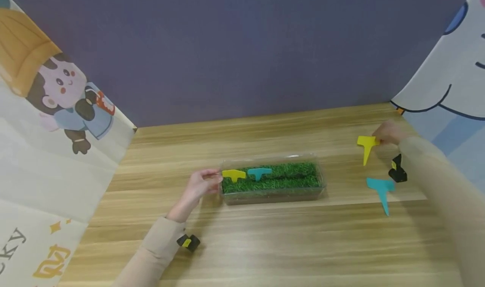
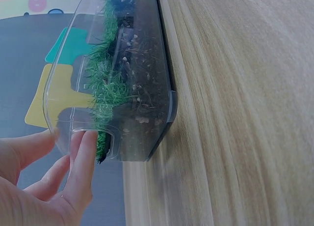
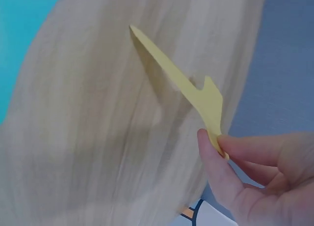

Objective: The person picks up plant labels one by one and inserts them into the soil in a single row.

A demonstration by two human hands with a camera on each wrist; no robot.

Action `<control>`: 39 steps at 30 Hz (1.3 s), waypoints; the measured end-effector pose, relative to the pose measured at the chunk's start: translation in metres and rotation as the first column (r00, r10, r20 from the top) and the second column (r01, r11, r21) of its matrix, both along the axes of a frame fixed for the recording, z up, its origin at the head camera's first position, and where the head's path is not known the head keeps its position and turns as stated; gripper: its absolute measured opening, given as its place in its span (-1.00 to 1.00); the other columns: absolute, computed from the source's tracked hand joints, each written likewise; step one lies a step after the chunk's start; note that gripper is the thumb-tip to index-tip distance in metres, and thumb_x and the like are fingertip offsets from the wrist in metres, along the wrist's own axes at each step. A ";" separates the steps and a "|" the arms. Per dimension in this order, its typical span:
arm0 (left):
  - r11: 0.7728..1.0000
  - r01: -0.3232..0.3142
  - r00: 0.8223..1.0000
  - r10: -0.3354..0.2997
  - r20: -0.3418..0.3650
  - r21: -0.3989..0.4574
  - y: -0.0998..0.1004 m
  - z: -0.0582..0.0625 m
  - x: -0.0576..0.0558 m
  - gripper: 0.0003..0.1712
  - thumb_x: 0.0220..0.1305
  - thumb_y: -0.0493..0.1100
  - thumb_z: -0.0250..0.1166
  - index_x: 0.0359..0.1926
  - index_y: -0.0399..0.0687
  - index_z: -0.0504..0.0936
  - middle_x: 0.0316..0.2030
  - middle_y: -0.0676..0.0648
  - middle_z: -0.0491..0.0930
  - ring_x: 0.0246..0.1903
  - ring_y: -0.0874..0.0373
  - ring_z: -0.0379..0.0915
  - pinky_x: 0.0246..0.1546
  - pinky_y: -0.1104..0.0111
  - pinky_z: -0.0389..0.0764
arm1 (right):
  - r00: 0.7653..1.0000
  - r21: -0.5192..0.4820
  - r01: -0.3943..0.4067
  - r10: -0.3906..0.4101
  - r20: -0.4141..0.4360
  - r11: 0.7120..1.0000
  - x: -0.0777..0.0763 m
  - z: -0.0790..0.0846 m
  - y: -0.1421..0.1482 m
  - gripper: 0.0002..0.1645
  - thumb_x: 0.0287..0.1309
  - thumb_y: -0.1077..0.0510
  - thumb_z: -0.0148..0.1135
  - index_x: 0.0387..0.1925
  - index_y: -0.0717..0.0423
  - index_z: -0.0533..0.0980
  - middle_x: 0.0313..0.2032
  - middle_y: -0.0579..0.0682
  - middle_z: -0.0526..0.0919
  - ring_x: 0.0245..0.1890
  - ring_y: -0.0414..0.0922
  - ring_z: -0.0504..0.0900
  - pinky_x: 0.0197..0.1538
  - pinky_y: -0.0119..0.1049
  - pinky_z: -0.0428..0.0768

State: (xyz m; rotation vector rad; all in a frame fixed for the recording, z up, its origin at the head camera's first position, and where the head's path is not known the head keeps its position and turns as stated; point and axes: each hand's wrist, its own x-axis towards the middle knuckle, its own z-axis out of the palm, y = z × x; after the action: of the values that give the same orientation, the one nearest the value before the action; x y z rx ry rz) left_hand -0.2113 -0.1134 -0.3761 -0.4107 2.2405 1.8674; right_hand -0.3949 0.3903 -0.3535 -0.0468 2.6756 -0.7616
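A clear box (image 1: 273, 196) holding strips of green artificial grass (image 1: 295, 169) sits on the wooden table. A yellow T-shaped plant label (image 1: 234, 174) and a teal one (image 1: 259, 172) stand upright in the grass near its left end. My left hand (image 1: 198, 188) touches that end of the box with extended, slightly bent fingers (image 2: 84, 162). Over at the right, my right hand (image 1: 388, 133) pinches another yellow plant label (image 3: 184, 86) by its head between thumb and fingers. A second teal plant label (image 1: 381, 189) lies on the table below that hand, its stem toward the front.
A dark blue-grey panel (image 1: 242, 59) rises behind the wooden tabletop (image 1: 265, 240). Cartoon-printed sheets (image 1: 34, 160) flank the table on the left and right. Small black wrist devices (image 1: 188, 243) show beside both sleeves.
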 end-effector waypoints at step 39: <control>1.000 -0.014 1.000 0.014 0.006 0.001 0.005 -0.003 -0.008 -0.55 0.06 -0.36 0.21 0.03 -0.31 0.42 -0.15 -0.27 0.52 -0.40 0.11 0.51 -0.23 0.28 0.61 | 0.991 -0.334 -0.019 -0.027 -0.133 0.942 0.022 0.050 -0.056 -0.47 0.21 0.26 -0.11 0.09 0.64 0.13 0.05 0.53 0.17 -0.52 -0.56 0.39 -0.29 -0.55 0.58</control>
State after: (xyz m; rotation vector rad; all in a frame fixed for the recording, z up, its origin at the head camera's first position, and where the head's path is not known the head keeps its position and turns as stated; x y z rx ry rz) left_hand -0.2190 -0.1089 -0.3793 -0.4327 2.2387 1.8716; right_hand -0.3733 0.3345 -0.3038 -0.1855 2.6383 -1.2491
